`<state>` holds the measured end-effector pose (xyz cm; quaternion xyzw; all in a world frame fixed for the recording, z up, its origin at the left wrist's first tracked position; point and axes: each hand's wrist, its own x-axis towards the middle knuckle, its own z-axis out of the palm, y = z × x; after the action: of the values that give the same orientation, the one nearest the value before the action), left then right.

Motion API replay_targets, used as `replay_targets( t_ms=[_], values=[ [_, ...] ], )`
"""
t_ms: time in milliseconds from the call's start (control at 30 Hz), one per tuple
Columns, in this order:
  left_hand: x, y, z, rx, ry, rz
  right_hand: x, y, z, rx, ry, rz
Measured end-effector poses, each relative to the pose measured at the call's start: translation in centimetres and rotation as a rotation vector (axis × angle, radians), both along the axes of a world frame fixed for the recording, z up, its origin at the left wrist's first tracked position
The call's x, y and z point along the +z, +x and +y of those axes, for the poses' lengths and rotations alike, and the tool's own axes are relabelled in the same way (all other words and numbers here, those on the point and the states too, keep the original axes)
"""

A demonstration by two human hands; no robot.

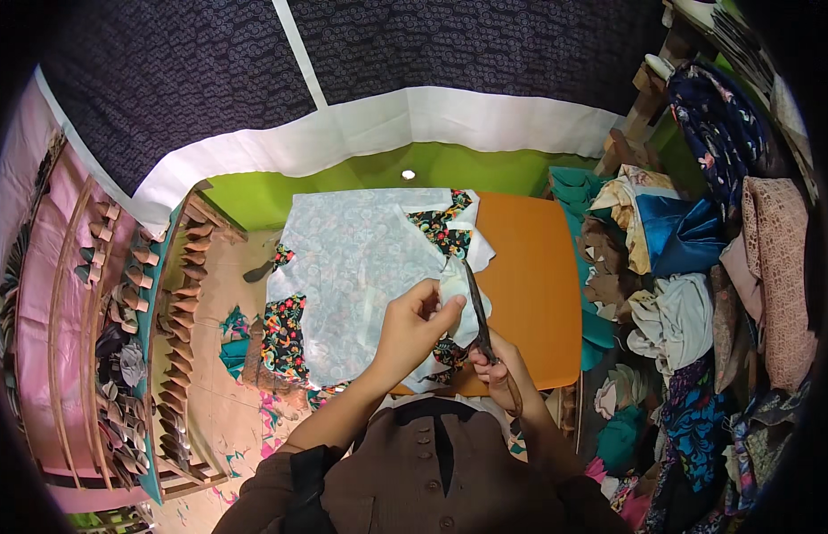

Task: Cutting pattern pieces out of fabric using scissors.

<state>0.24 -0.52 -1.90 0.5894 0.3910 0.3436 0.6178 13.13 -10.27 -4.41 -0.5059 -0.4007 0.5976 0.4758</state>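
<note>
My left hand pinches a piece of white fabric between thumb and fingers. In my right hand is a pair of scissors, its long dark blades pointing away from me along the white piece's right side. Whether the blades are parted is hard to see. Beneath both hands a large sheet of thin white fabric lies on the orange table. Black fabric with a colourful floral print shows at its edges and through cut-out notches.
Wooden shoe lasts line racks on the left. Fabric scraps litter the tiled floor. Piled cloths, including a blue satin one and a white one, crowd the right side. A dark patterned curtain hangs before the green wall.
</note>
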Motion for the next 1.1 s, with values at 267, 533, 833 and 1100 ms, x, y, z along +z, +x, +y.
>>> replay_targets(
  t_ms=[267,533,833,1100],
  values=[
    [0.3,-0.1,-0.1,0.015,0.018,0.049,1.1,-0.4,0.2,-0.002,-0.11,0.144],
    [0.1,0.1,-0.4,-0.011,0.008,0.033,-0.7,-0.3,-0.2,-0.033,0.125,0.044],
    [0.5,0.5,-0.9,0.058,0.036,-0.02,-0.2,-0.5,-0.1,-0.009,-0.034,0.262],
    [-0.4,0.5,-1.2,0.005,0.029,-0.002,-0.9,-0.4,-0.3,-0.084,0.106,0.088]
  ],
)
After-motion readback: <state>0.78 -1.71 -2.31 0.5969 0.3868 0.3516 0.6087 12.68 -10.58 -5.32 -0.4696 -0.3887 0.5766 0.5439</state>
